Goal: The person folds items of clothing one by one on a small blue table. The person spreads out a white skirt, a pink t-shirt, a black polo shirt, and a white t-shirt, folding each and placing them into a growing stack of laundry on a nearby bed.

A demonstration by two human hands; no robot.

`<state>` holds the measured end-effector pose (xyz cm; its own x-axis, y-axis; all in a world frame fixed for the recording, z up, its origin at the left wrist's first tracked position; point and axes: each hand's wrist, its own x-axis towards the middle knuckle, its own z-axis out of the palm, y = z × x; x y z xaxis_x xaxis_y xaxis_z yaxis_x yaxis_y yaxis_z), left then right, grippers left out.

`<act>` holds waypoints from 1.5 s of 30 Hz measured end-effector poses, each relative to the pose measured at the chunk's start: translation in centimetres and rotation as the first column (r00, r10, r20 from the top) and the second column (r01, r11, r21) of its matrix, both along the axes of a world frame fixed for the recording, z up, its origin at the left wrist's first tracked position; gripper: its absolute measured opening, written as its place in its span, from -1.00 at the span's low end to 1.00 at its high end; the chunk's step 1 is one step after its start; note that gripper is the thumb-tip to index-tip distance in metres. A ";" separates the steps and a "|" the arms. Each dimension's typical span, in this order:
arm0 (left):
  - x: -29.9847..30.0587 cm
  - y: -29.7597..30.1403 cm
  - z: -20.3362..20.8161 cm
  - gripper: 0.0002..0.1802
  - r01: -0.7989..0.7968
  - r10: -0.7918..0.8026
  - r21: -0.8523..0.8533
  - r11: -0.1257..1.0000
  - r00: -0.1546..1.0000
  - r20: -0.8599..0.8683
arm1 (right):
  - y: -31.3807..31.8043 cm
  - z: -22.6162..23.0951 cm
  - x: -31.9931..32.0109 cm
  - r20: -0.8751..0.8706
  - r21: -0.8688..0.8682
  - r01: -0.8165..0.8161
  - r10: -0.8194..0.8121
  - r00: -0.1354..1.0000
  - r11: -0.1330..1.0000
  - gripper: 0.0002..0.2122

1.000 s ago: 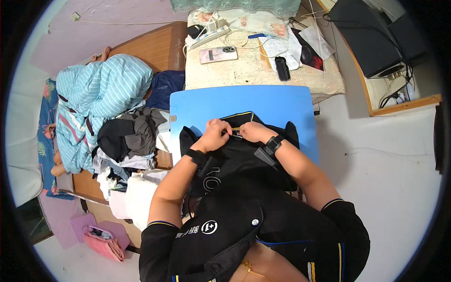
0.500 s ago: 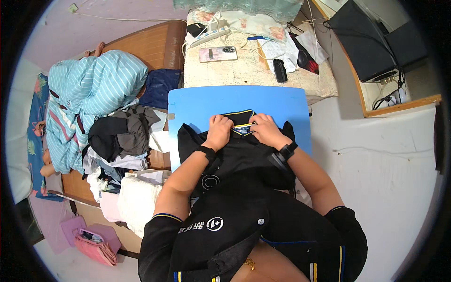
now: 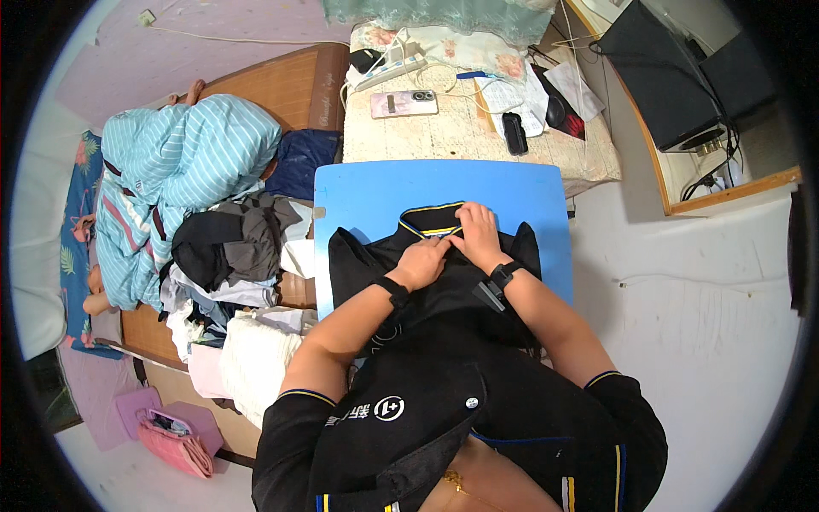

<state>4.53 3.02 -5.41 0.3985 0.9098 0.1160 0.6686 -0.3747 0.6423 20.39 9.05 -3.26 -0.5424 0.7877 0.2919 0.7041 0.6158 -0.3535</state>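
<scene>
A black polo shirt point(image 3: 384, 252) with yellow trim on its collar lies spread on a blue tabletop point(image 3: 358, 192), collar away from me. At the front just below the collar, my left hand point(image 3: 422, 262) is closed, its fingertips pinching the cloth. Beside it my right hand point(image 3: 479, 236) grips the right side of the collar, with thumb and fingertips meeting the left hand's fingers. The small bit of cloth between the fingertips is hidden. Part of the shirt's lower end is covered by my forearms and body.
A bed on the left carries a heap of clothes point(image 3: 230, 243) and a person under a striped blue blanket point(image 3: 188, 145). Beyond the tabletop, a cloth-covered surface holds a phone point(image 3: 403, 103), a power strip point(image 3: 389, 72), papers and a black case point(image 3: 514, 133). A wooden shelf stands right.
My left hand has left the collar's left side and moved down and right to the shirt's front. My right hand has shifted slightly, and the collar now stands up more.
</scene>
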 end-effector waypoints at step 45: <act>-3.2 11.3 -1.6 -0.69 0.436 0.682 -0.845 0.310 0.517 0.518 | 6.7 -3.4 2.0 -0.014 -0.043 -0.172 0.171 0.985 0.984 -0.81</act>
